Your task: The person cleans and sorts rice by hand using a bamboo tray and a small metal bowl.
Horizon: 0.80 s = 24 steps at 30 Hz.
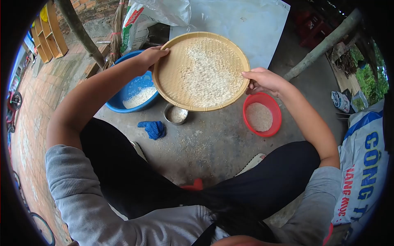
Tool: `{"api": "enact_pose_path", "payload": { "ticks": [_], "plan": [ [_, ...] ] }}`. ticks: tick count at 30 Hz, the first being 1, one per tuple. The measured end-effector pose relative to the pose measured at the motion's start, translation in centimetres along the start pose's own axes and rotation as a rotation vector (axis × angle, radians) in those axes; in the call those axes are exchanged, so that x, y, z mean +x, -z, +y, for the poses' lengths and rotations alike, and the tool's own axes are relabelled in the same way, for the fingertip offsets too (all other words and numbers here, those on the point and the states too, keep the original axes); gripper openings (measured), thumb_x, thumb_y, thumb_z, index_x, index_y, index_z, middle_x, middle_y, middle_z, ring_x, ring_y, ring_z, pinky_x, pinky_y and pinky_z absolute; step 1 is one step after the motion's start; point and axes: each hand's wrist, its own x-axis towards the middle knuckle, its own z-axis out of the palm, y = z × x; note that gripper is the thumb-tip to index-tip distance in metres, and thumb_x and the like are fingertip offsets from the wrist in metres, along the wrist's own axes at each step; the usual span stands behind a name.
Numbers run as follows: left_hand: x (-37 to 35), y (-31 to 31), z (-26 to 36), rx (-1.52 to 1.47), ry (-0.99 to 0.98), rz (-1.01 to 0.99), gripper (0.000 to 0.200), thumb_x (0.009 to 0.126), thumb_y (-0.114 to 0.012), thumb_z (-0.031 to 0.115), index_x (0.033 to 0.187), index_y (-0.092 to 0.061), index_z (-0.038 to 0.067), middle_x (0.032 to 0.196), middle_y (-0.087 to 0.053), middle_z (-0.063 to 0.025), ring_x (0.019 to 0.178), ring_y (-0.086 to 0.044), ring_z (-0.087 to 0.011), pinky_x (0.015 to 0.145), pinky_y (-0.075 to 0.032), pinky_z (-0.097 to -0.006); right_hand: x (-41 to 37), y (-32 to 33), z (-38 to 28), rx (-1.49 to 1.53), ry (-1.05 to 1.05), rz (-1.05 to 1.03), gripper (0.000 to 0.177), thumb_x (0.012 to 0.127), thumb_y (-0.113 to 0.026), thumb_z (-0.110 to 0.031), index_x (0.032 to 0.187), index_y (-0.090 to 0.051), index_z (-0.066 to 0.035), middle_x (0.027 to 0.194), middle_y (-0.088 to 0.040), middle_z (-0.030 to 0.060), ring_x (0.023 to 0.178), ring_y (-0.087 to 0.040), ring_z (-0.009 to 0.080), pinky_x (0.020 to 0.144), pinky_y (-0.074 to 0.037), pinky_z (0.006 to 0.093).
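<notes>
A round woven bamboo tray point(174, 74) is held in the air in front of me, tilted slightly, with white rice point(209, 74) spread over its middle and right side. My left hand point(151, 56) grips its left rim. My right hand point(262, 81) grips its right rim. Below the tray on the concrete floor stand a blue basin point(123, 96) with some rice, a small metal cup point(176, 114) of rice and a red bowl point(262, 117) of rice.
A blue cloth point(153, 129) lies on the floor by my left knee, with scattered husks around it. A printed sack point(363, 172) stands at the right, another sack point(137, 22) and a white sheet point(246, 28) behind. Wooden poles lean at left and right.
</notes>
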Motion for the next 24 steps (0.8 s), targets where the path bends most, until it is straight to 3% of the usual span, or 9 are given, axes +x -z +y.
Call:
{"api": "enact_pose_path", "payload": {
  "ticks": [3,5,7,11,13,16,17,20,24],
  "plan": [
    [-0.2,-3.2,-0.8,0.026,0.057,0.139,0.028,0.093,-0.046,0.028,0.114,-0.051,0.010,0.088,-0.062,-0.0065,0.068,-0.064,-0.0170,0.056,-0.054,-0.0326,0.7,1.2,1.2,0.079,-0.050,0.059,0.030,0.090,-0.049,-0.027,0.099,-0.061,-0.001,0.087,-0.065,0.0112,0.073,-0.064,0.0194,0.065,-0.053,0.0319],
    [-1.3,-5.1,-0.3,0.161,0.092,-0.111,0.028,0.092,-0.049,0.031,0.108,-0.052,0.009,0.078,-0.058,-0.0055,0.060,-0.060,-0.0159,0.051,-0.051,-0.0343,2.0,2.6,3.7,0.074,-0.144,0.171,0.030,0.089,-0.050,-0.025,0.099,-0.060,0.001,0.087,-0.065,0.0109,0.071,-0.064,0.0193,0.065,-0.052,0.0319],
    [-0.7,-5.8,-1.0,0.103,0.159,-0.046,0.026,0.091,-0.050,0.031,0.106,-0.053,0.009,0.077,-0.058,-0.0050,0.059,-0.059,-0.0159,0.051,-0.051,-0.0345,1.9,1.7,3.5,0.024,-0.139,0.172,0.030,0.089,-0.050,-0.025,0.099,-0.060,0.001,0.088,-0.065,0.0106,0.072,-0.064,0.0193,0.066,-0.052,0.0319],
    [-0.2,-0.1,-0.7,0.085,0.064,-0.020,0.033,0.093,-0.047,0.029,0.119,-0.051,0.010,0.096,-0.064,-0.0105,0.073,-0.066,-0.0198,0.057,-0.055,-0.0321,0.2,-0.5,0.8,0.014,0.001,-0.028,0.029,0.090,-0.047,-0.026,0.098,-0.060,-0.001,0.088,-0.064,0.0088,0.074,-0.062,0.0178,0.066,-0.051,0.0323],
    [-0.7,-1.0,-0.4,0.051,0.122,0.120,0.028,0.093,-0.046,0.028,0.114,-0.052,0.010,0.087,-0.064,-0.0074,0.063,-0.063,-0.0173,0.049,-0.050,-0.0296,-0.6,-0.2,0.0,0.050,-0.005,-0.008,0.030,0.090,-0.047,-0.027,0.099,-0.060,-0.001,0.087,-0.064,0.0086,0.073,-0.061,0.0175,0.066,-0.051,0.0321],
    [-1.6,-4.3,-0.3,0.192,0.077,-0.005,0.026,0.091,-0.050,0.032,0.105,-0.052,0.010,0.071,-0.053,-0.0031,0.047,-0.047,-0.0122,0.041,-0.038,-0.0270,1.8,2.1,3.9,0.020,-0.066,0.080,0.032,0.090,-0.046,-0.027,0.101,-0.061,-0.002,0.086,-0.065,0.0088,0.073,-0.062,0.0175,0.066,-0.050,0.0312],
    [-1.5,-5.1,-0.7,0.157,0.028,-0.120,0.029,0.090,-0.051,0.034,0.106,-0.052,0.009,0.071,-0.054,-0.0024,0.049,-0.047,-0.0119,0.043,-0.039,-0.0259,2.5,2.6,4.8,-0.031,-0.098,0.118,0.032,0.089,-0.046,-0.028,0.102,-0.061,-0.002,0.086,-0.065,0.0090,0.073,-0.062,0.0174,0.067,-0.050,0.0310],
    [-1.1,-3.4,-0.5,0.255,0.047,-0.093,0.029,0.091,-0.051,0.033,0.108,-0.052,0.011,0.072,-0.055,-0.0015,0.051,-0.049,-0.0112,0.044,-0.039,-0.0261,1.9,0.5,3.8,0.001,-0.108,0.145,0.033,0.088,-0.047,-0.027,0.103,-0.061,-0.001,0.088,-0.065,0.0096,0.072,-0.062,0.0176,0.067,-0.050,0.0312],
    [-0.2,0.3,-1.5,0.140,0.054,-0.011,0.028,0.093,-0.048,0.029,0.115,-0.052,0.011,0.080,-0.062,-0.0034,0.052,-0.055,-0.0101,0.040,-0.036,-0.0244,0.0,-0.3,0.4,0.002,0.019,-0.064,0.032,0.088,-0.047,-0.027,0.100,-0.060,0.000,0.089,-0.065,0.0105,0.073,-0.062,0.0178,0.072,-0.051,0.0324]
  ]
}}
